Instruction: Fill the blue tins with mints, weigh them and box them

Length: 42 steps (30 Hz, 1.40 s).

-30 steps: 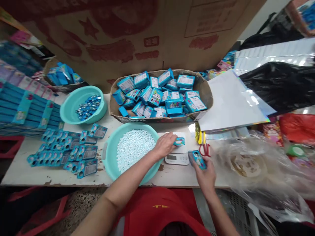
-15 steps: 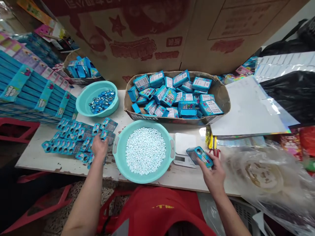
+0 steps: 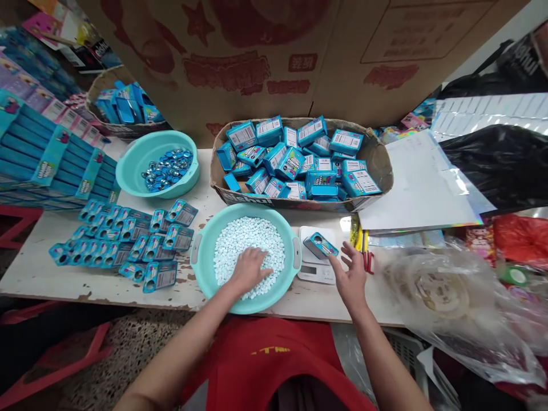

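My left hand [image 3: 252, 268] is over the turquoise bowl [image 3: 200, 285], its fingers touching the small white candies [image 3: 240, 231], thumb held apart. A blue candy box [image 3: 321, 245] with a round hole in its top rests on the white kitchen scale [image 3: 314, 273]. Close to its right end, my right hand [image 3: 350, 277] has its fingers spread and holds nothing. Left of the bowl, several similar blue boxes [image 3: 165, 275] with round holes stand in rows on the table.
A smaller turquoise bowl [image 3: 124, 177] holds shiny round caps. Behind the candies, a cut-down carton [image 3: 387, 165] is filled with blue boxes. Red-handled scissors [image 3: 368, 262], white sheets [image 3: 411, 188] and a clear plastic bag [image 3: 471, 319] lie on the right. Stacked blue packs [image 3: 51, 154] stand at left.
My left hand has moved right, from the rows of blue boxes into the candy bowl. My right hand has set its blue box on the scale and let go.
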Each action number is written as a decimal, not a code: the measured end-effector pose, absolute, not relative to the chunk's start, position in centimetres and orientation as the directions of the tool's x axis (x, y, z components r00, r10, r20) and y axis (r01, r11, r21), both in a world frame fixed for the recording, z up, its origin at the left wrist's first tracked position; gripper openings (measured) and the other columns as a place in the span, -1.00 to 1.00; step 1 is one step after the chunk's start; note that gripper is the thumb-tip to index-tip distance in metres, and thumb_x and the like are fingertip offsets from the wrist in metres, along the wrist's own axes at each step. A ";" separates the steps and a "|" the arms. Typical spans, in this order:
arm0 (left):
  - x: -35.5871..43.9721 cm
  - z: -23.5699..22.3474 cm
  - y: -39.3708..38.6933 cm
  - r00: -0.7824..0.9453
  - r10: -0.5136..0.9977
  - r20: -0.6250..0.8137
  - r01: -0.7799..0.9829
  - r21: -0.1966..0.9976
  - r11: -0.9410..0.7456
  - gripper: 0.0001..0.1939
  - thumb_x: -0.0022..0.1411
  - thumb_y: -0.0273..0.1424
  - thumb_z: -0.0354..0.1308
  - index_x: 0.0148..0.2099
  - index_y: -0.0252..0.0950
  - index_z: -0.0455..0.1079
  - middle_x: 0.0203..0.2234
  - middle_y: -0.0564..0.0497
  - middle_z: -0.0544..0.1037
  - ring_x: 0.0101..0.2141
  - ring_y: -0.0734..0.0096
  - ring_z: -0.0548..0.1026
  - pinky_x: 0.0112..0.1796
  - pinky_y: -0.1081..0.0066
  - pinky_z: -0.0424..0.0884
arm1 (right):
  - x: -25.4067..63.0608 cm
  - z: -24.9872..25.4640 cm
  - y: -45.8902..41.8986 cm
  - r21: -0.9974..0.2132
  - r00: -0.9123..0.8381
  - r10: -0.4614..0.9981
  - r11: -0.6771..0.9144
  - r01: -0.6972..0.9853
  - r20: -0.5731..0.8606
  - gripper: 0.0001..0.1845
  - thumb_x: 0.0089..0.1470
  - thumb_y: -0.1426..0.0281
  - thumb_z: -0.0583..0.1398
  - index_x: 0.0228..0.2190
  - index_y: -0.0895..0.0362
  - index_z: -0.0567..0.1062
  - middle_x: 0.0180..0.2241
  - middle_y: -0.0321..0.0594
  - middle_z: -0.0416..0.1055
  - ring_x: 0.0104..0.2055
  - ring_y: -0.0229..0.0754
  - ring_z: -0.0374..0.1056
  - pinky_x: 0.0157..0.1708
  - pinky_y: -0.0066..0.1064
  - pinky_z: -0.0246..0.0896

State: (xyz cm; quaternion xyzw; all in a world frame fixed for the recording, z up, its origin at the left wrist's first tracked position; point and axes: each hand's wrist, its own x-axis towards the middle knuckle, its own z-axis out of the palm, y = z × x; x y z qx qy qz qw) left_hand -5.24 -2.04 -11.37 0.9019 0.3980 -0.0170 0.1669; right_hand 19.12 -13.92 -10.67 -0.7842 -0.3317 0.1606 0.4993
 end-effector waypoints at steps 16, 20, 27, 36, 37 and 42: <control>-6.6 -9.1 0.3 0.449 0.743 -0.496 -0.059 0.813 0.579 -0.72 0.07 -0.17 0.16 -0.32 -0.30 0.32 -0.45 0.01 0.45 -0.52 0.47 0.41 -0.64 0.56 0.17 | 19.8 -12.2 -19.0 -0.898 0.833 0.552 -0.371 0.238 -0.008 -0.53 -0.07 0.11 0.23 -0.18 0.16 0.43 -0.19 -0.08 0.34 -0.18 -0.08 0.35 -0.22 -0.13 0.35; -5.9 -8.2 1.2 0.361 0.714 -0.600 -0.204 0.696 0.688 -0.73 0.00 -0.24 0.25 -0.40 -0.33 0.32 -0.57 0.06 0.40 -0.61 0.56 0.37 -0.71 0.61 0.10 | 19.8 -11.7 -17.7 -0.906 0.831 0.556 -0.369 0.207 -0.036 -0.53 -0.04 0.09 0.20 -0.18 0.16 0.43 -0.16 -0.04 0.35 -0.17 -0.07 0.35 -0.21 -0.14 0.34; -4.1 -9.3 1.0 0.347 0.657 -0.669 -0.229 0.619 0.751 -0.68 0.03 -0.15 0.23 -0.39 -0.32 0.31 -0.53 0.01 0.43 -0.62 0.56 0.36 -0.69 0.60 0.13 | 19.1 -11.4 -14.7 -0.916 0.769 0.639 -0.310 0.255 -0.002 -0.46 -0.03 0.07 0.18 -0.09 0.16 0.38 -0.08 -0.01 0.34 -0.08 -0.05 0.32 -0.15 -0.17 0.31; -3.9 -10.5 -0.2 0.339 0.918 -0.207 0.709 0.697 -0.104 -0.85 0.15 -0.34 0.08 -0.46 -0.23 0.30 -0.44 -0.01 0.48 -0.28 0.29 0.40 -0.28 0.38 0.27 | 19.0 -13.0 -11.7 -0.892 0.721 0.693 -0.343 0.294 -0.029 -0.46 -0.16 0.06 0.28 -0.20 0.14 0.41 -0.28 -0.18 0.43 -0.26 -0.11 0.34 -0.18 -0.22 0.28; -4.2 -10.5 -0.1 0.300 0.930 -0.213 0.711 0.700 -0.069 -0.85 0.16 -0.32 0.05 -0.44 -0.23 0.30 -0.47 0.01 0.46 -0.33 0.31 0.40 -0.31 0.39 0.26 | 19.2 -12.9 -11.9 -0.892 0.717 0.697 -0.334 0.304 -0.017 -0.47 -0.16 0.07 0.29 -0.20 0.14 0.41 -0.28 -0.19 0.42 -0.26 -0.12 0.34 -0.19 -0.23 0.28; -5.1 -10.1 1.3 0.197 0.815 -0.544 0.464 0.784 0.412 -0.77 0.03 -0.20 0.14 -0.39 -0.26 0.34 -0.75 0.16 0.23 -0.66 0.47 0.21 -0.57 0.48 0.09 | 19.4 -9.5 -13.3 -0.888 0.698 0.706 -0.242 0.390 0.115 -0.59 -0.06 0.11 0.25 -0.25 0.14 0.42 -0.32 -0.21 0.38 -0.28 -0.14 0.32 -0.24 -0.28 0.26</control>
